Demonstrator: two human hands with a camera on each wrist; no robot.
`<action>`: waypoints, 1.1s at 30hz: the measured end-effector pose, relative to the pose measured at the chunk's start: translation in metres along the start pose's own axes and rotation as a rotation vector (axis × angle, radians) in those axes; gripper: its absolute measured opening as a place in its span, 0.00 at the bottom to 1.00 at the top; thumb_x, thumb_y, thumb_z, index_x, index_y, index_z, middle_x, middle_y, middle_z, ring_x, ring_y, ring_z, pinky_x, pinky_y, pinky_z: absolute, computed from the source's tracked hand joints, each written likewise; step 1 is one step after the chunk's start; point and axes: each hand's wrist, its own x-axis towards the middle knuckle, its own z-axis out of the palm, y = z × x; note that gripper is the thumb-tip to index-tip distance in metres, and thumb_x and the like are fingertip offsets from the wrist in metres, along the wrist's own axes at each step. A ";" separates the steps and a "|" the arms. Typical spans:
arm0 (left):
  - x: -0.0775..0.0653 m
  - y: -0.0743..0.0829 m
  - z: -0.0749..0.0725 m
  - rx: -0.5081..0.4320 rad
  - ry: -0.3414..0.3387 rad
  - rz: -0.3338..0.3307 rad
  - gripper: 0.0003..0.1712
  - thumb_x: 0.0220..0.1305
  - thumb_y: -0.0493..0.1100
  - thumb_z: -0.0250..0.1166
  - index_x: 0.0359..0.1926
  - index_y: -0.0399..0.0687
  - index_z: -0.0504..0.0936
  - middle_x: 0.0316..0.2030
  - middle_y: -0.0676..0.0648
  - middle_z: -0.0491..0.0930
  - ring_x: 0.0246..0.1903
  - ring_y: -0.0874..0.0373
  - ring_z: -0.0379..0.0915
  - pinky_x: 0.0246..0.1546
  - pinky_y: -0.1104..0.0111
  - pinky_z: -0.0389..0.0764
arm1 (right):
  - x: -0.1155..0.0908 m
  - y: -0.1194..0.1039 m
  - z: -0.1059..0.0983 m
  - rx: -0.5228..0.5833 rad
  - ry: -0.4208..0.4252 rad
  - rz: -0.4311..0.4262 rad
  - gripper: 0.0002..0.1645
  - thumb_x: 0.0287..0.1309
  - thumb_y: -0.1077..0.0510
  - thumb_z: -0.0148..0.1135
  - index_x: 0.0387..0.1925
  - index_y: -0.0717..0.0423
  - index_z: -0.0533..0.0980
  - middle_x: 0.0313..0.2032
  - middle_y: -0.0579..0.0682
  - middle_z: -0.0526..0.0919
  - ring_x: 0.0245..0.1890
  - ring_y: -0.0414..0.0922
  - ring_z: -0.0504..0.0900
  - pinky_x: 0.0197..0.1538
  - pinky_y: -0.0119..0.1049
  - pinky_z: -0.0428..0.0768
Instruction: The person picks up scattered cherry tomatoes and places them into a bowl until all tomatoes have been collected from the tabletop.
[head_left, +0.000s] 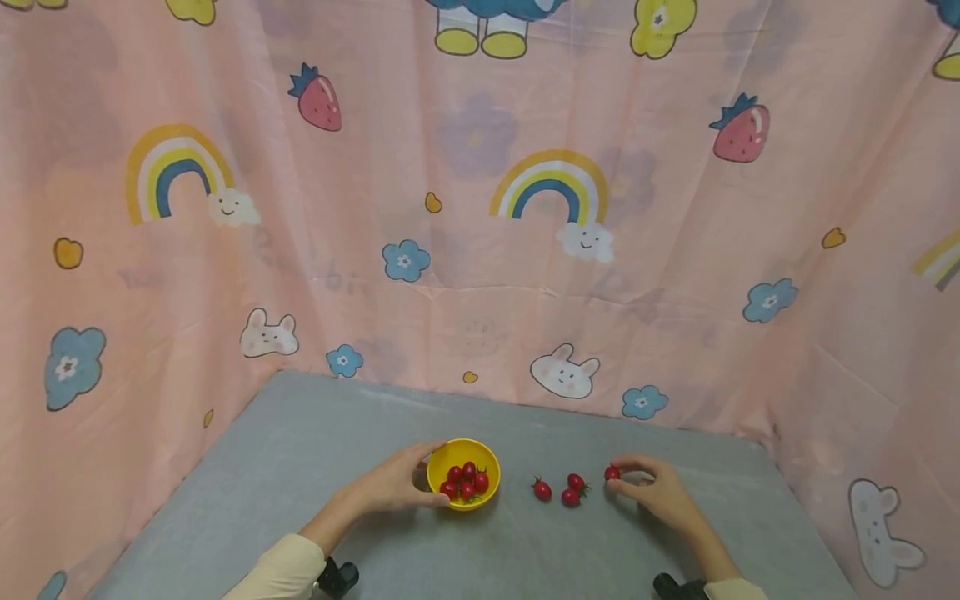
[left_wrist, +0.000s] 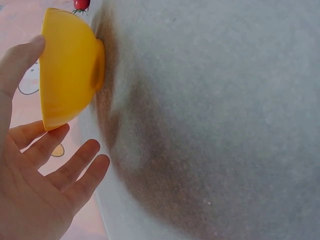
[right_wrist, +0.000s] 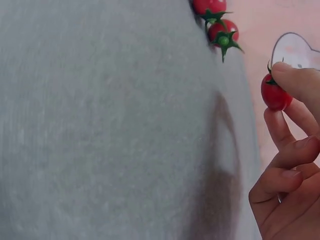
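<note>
Bowl [head_left: 463, 452]: yellow, and it looks to stand upright on the gray worktop [head_left: 360, 425], with a small pile of red tomatoes [head_left: 468, 471] in it.
Left grip [head_left: 393, 483]: spread wide, holding the bowl's left side between thumb and fingers.
Right grip [head_left: 663, 492]: well to the right of the bowl, almost closed, pinching one little tomato [head_left: 612, 473] by its ends.
Loose tomatoes [head_left: 542, 489]: three on the worktop, right of the bowl, before the right grip.
Tomato slip: the little tomato looks smooth, so it might pop out if squeezed too hard.
Bowl tip: only the left side is held, so a hard push there could spill the pile.
Tomato roll: a bump from a knuckle could send the loose tomatoes rolling away from the bowl.
</note>
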 end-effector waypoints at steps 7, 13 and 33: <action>0.000 0.000 0.000 -0.002 0.001 0.002 0.50 0.58 0.56 0.76 0.75 0.42 0.64 0.69 0.40 0.68 0.58 0.44 0.73 0.57 0.47 0.76 | 0.001 -0.011 0.003 -0.016 0.041 0.097 0.27 0.61 0.48 0.74 0.55 0.60 0.81 0.51 0.52 0.84 0.57 0.54 0.77 0.58 0.54 0.77; 0.001 0.000 -0.001 -0.022 0.000 -0.003 0.49 0.58 0.54 0.77 0.74 0.43 0.65 0.68 0.41 0.69 0.58 0.43 0.72 0.57 0.46 0.76 | 0.004 -0.021 0.008 0.031 0.080 0.136 0.32 0.60 0.43 0.72 0.58 0.60 0.80 0.54 0.53 0.83 0.59 0.54 0.76 0.56 0.48 0.78; 0.008 -0.007 -0.003 -0.052 0.031 0.023 0.45 0.55 0.53 0.80 0.70 0.44 0.72 0.64 0.42 0.74 0.56 0.42 0.73 0.54 0.47 0.78 | 0.016 -0.053 0.043 0.204 0.047 0.075 0.22 0.59 0.54 0.75 0.53 0.59 0.82 0.50 0.53 0.83 0.47 0.54 0.81 0.44 0.37 0.80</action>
